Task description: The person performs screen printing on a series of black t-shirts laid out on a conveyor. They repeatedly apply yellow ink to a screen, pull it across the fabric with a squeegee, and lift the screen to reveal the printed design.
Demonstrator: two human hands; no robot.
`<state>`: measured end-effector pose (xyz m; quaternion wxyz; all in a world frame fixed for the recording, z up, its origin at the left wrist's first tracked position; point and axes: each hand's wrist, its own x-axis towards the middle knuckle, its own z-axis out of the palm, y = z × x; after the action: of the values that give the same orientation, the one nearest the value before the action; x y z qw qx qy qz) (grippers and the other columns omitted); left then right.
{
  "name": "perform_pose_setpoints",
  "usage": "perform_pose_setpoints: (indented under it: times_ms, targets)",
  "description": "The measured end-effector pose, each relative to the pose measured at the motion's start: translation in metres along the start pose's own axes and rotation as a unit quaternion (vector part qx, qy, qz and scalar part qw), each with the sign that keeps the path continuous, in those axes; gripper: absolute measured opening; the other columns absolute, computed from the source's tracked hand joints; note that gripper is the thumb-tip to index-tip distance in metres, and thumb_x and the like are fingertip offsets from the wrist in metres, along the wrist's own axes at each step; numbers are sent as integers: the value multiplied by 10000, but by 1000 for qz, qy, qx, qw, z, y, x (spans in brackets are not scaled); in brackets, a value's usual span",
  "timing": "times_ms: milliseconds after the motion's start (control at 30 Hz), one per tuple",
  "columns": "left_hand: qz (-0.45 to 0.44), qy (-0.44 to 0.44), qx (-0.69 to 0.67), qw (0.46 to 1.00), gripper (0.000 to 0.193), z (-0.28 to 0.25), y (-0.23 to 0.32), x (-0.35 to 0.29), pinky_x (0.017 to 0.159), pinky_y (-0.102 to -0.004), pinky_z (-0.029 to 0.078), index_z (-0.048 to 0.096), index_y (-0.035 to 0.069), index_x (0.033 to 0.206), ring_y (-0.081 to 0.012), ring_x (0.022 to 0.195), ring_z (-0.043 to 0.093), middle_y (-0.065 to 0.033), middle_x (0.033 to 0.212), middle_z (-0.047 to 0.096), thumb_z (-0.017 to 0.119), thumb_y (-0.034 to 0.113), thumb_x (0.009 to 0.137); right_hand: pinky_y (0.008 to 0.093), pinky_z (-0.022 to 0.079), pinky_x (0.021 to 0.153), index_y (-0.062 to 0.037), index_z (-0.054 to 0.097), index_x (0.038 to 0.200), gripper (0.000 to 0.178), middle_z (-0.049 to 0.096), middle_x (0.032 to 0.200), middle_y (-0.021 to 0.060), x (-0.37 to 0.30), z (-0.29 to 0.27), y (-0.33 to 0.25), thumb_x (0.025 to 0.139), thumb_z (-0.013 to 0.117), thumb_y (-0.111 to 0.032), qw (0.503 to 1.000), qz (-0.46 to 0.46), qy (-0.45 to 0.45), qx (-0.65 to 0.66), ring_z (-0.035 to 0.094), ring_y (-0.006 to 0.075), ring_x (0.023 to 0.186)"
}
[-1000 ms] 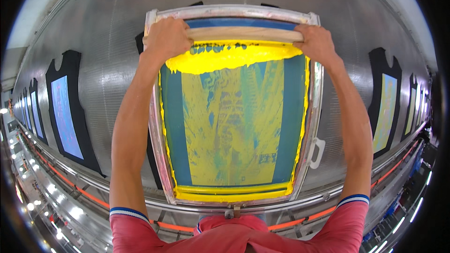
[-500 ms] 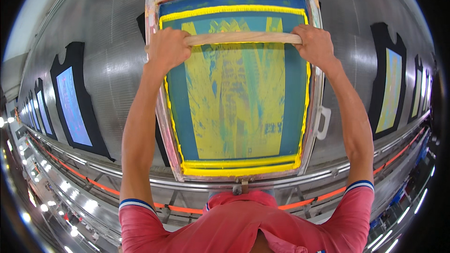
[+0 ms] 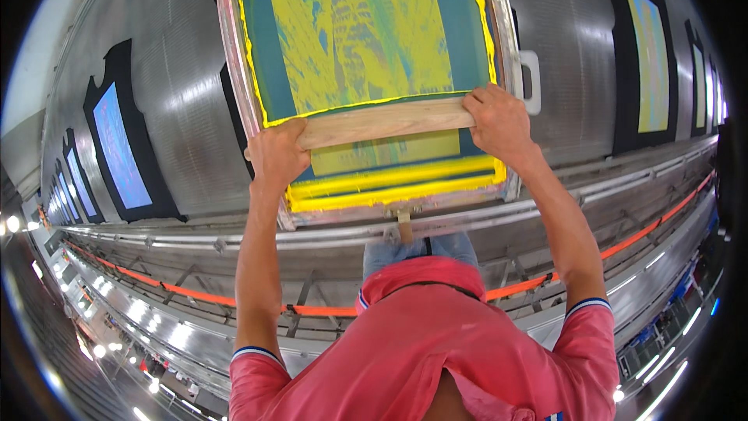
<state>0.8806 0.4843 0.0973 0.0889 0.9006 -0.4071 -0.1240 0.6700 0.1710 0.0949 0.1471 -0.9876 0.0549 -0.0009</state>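
A wooden-handled squeegee lies crosswise over the printing screen, and both my hands grip its ends. My left hand is wrapped round the left end, and my right hand round the right end. The screen's frame is pale and ink-stained. Within it, the mesh carries a yellow patterned area bordered by blue-green. Yellow ink forms thick bands along the near edge and lines both sides. The squeegee's blade is hidden under the handle.
Black garment pieces with bluish prints lie on the metal table to the left. Another black piece with a yellowish print lies right. A white handle juts from the frame. Metal rails and an orange strip run along the near side.
My hands have drawn the squeegee toward me, from the screen's far part to its near part. The view has shifted, so the screen sits higher and its far edge is cut off.
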Motion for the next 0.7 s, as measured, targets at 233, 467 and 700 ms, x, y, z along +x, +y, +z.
perform_pose_setpoints:
  times_ms: [233,467,700]
  targets:
    - [13,-6,-29,999,397,16,38,-112,679,-414,538,723,66,965,-320,790,686,-118,908,715,656,19,577,420,530,873,-38,614,793,122,616,806,126,-109,9,-50,672,630,-28,999,13,-3,32,634,312,839]
    - [-24,-85,5,996,279,15,42,-113,843,-438,502,734,90,927,-295,970,684,-90,909,730,728,133,651,481,425,1055,-29,648,1031,308,649,1050,140,-112,-5,-47,755,699,-157,989,34,-106,98,610,314,1055]
    - [24,-53,15,998,389,19,95,-92,1065,-695,251,718,123,1043,-300,1257,546,-67,1097,714,792,190,668,457,417,1027,-41,535,1344,630,605,1273,234,-47,22,84,850,698,-396,921,252,275,110,552,403,1199]
